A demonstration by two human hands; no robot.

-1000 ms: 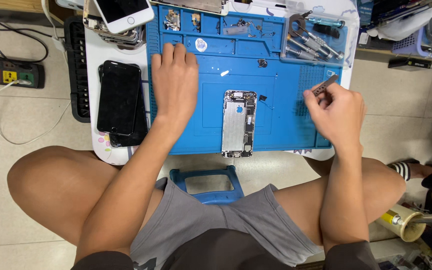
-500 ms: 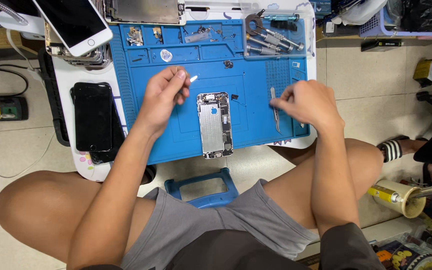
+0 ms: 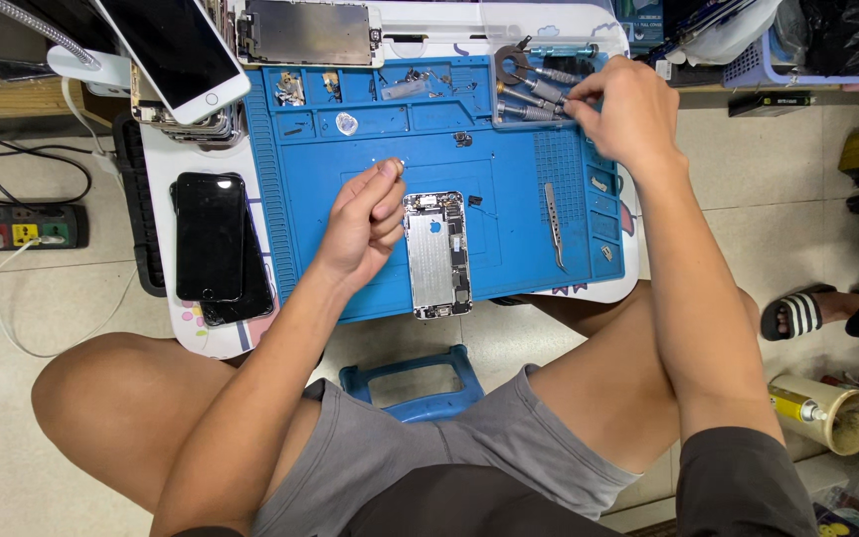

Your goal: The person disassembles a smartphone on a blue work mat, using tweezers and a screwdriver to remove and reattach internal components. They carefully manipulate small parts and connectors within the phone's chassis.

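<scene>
An opened phone body [image 3: 437, 254] lies on the blue work mat [image 3: 350, 249], its metal inside facing up. My left hand [image 3: 365, 221] rests on the mat just left of it, thumb and fingertips pinched on a small pale part [image 3: 394, 166]. My right hand [image 3: 616, 107] is at the mat's far right corner, fingertips closed on the end of a screwdriver [image 3: 539, 92] that lies among several tools in the tray there. Metal tweezers [image 3: 552, 225] lie loose on the mat to the right of the phone body.
Two dark phones [image 3: 213, 239] are stacked left of the mat, a white phone [image 3: 173, 50] sits at top left, and a detached screen panel [image 3: 310, 32] lies at the top. Small screws and parts dot the mat's upper compartments. A power strip [image 3: 20, 227] lies on the floor at left, and a glue tube in a tape roll [image 3: 822, 410] at right.
My right hand has let go of the tweezers, which now lie on the mat, and moved up to the screwdrivers. My left hand has drawn back slightly with its fingers pinched.
</scene>
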